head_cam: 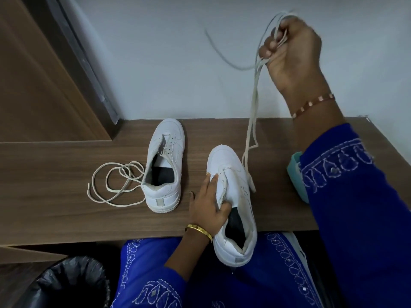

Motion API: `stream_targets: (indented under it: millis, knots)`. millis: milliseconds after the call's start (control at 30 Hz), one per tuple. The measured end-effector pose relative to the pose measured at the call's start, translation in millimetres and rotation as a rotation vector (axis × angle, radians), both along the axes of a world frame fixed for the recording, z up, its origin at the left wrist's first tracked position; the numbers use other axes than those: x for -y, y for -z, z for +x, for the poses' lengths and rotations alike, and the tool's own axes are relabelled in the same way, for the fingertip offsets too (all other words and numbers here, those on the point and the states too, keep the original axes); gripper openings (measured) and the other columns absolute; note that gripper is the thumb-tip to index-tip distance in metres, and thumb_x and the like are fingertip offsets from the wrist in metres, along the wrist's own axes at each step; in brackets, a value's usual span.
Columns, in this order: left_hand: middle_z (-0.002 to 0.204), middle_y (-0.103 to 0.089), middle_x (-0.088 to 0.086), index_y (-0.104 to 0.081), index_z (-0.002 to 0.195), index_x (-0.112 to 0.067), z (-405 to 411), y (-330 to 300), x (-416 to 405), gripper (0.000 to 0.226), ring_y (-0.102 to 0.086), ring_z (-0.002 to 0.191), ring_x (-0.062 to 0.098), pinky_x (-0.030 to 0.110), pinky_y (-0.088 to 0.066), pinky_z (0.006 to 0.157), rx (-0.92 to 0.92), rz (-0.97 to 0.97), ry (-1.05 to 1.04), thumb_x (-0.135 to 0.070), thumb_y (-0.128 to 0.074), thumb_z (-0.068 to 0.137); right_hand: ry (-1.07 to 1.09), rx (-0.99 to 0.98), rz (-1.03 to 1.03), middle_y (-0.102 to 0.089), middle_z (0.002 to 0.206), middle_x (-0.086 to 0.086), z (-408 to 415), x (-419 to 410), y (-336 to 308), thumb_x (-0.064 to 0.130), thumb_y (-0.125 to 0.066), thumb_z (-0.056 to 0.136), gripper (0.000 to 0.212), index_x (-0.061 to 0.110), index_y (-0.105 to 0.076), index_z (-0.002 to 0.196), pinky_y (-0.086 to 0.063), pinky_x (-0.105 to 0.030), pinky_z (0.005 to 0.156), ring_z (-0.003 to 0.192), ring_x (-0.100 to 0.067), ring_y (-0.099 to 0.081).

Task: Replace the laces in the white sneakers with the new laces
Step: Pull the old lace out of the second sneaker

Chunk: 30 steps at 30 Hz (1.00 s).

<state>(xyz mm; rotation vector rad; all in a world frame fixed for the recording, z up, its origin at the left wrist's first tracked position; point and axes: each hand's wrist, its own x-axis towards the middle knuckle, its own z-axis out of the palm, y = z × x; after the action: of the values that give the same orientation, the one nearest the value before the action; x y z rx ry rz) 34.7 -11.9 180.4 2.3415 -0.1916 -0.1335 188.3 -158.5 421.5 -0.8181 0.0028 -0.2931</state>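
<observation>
On the wooden desk (66,207), against a pale wall, items by descending size. Desk: brown wood grain, bearing both sneakers. Bin with black liner (69,283): below the desk edge, to my left. Near sneaker (233,196): white, toe pointing away from me, heel overhanging the desk edge above my lap. Far sneaker (165,161): white, unlaced, standing to the left of the first and apart from it. My right hand (293,52): raised well above the desk, fingers curled tight round a bunch of lace (252,121), which hangs down in strands to the near sneaker's right side (one loose end blurs in the air to the left). My left hand (209,201): fingers fairly straight, laid along the near sneaker's left flank, thumb tucked into its opening. Loose lace (111,187): off-white, coiled flat on the desk, just left of the far sneaker's heel. Teal object (295,174): partly hidden behind my right sleeve.
</observation>
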Motion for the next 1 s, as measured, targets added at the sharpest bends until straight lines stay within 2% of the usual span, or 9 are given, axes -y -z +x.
stream_targets:
  millis: [200,367,500,567,667,767,833,867,1000]
  knots:
    - [0.156,-0.011,-0.006,-0.016,0.147,-0.026,-2,-3,0,0.092,-0.020,0.141,0.012,0.050,-0.017,0.112,-0.019,-0.020,-0.006,-0.059,-0.020,0.062,0.019,-0.260,-0.458,-0.045,0.052,-0.005,-20,-13,71,-0.005,-0.042,0.085,0.029,0.006,-0.052,0.060,-0.037,-0.023,0.048,0.045,-0.016,-0.042]
    - [0.156,-0.012,-0.007,-0.016,0.147,-0.027,-2,-4,-2,0.090,-0.021,0.140,0.012,0.051,-0.018,0.112,-0.026,-0.051,-0.001,-0.059,-0.020,0.063,-0.048,-0.582,-1.260,-0.044,0.057,-0.004,-50,2,126,0.002,-0.051,0.082,0.029,0.007,-0.046,0.054,-0.036,-0.015,0.043,0.051,-0.014,-0.041]
    - [0.155,-0.017,-0.003,-0.023,0.146,-0.024,1,-6,-2,0.091,-0.023,0.140,0.014,0.047,-0.023,0.111,-0.039,-0.118,-0.020,-0.059,-0.025,0.062,-0.157,-0.782,-1.735,-0.046,0.067,-0.005,-66,23,160,0.009,-0.051,0.088,0.029,0.007,-0.043,0.060,-0.031,-0.018,0.048,0.055,-0.011,-0.039]
    - [0.154,-0.020,0.000,-0.026,0.145,-0.021,4,-9,-3,0.092,-0.022,0.141,0.014,0.045,-0.022,0.113,-0.051,-0.166,-0.016,-0.059,-0.029,0.061,-0.077,-0.756,-1.789,-0.056,0.092,-0.013,-75,28,169,0.010,-0.053,0.087,0.010,0.001,-0.056,0.084,-0.042,-0.023,0.064,0.076,-0.018,-0.052]
    - [0.152,-0.027,0.006,-0.031,0.143,-0.016,7,-12,-4,0.092,-0.022,0.141,0.014,0.035,-0.020,0.115,-0.040,-0.195,0.001,-0.060,-0.032,0.062,0.048,-0.645,-1.823,-0.046,0.123,-0.016,-82,28,175,0.014,-0.060,0.085,0.038,0.003,-0.049,0.120,-0.041,-0.032,0.088,0.111,-0.028,-0.048]
    - [0.151,-0.028,0.007,-0.034,0.142,-0.015,8,-16,-5,0.091,-0.022,0.141,0.014,0.028,-0.019,0.113,-0.042,-0.211,0.005,-0.061,-0.035,0.063,-0.134,-0.606,-1.918,-0.025,0.146,-0.018,-80,26,189,0.015,-0.063,0.084,0.069,0.012,-0.027,0.143,-0.034,-0.038,0.104,0.133,-0.033,-0.030]
    - [0.152,-0.026,0.005,-0.035,0.142,-0.015,7,-19,-5,0.091,-0.021,0.141,0.012,0.026,-0.018,0.112,-0.037,-0.215,0.009,-0.061,-0.036,0.063,-0.292,-0.628,-1.915,-0.013,0.153,-0.015,-75,27,203,0.011,-0.058,0.084,0.075,0.021,-0.020,0.147,-0.032,-0.044,0.108,0.138,-0.035,-0.023]
    - [0.152,-0.025,0.005,-0.035,0.142,-0.014,7,-21,-5,0.090,-0.020,0.141,0.012,0.025,-0.018,0.113,-0.034,-0.216,0.015,-0.061,-0.036,0.064,-0.351,-0.614,-1.885,-0.016,0.153,-0.013,-73,27,208,0.008,-0.055,0.084,0.073,0.022,-0.022,0.147,-0.034,-0.044,0.109,0.137,-0.034,-0.025]
    - [0.151,-0.027,0.006,-0.034,0.141,-0.013,7,-24,-5,0.090,-0.022,0.140,0.012,0.030,-0.019,0.116,-0.048,-0.226,0.035,-0.060,-0.038,0.065,-0.474,-0.503,-1.840,-0.051,0.132,-0.013,-79,24,216,0.006,-0.051,0.086,0.050,0.013,-0.045,0.135,-0.042,-0.036,0.099,0.119,-0.028,-0.050]
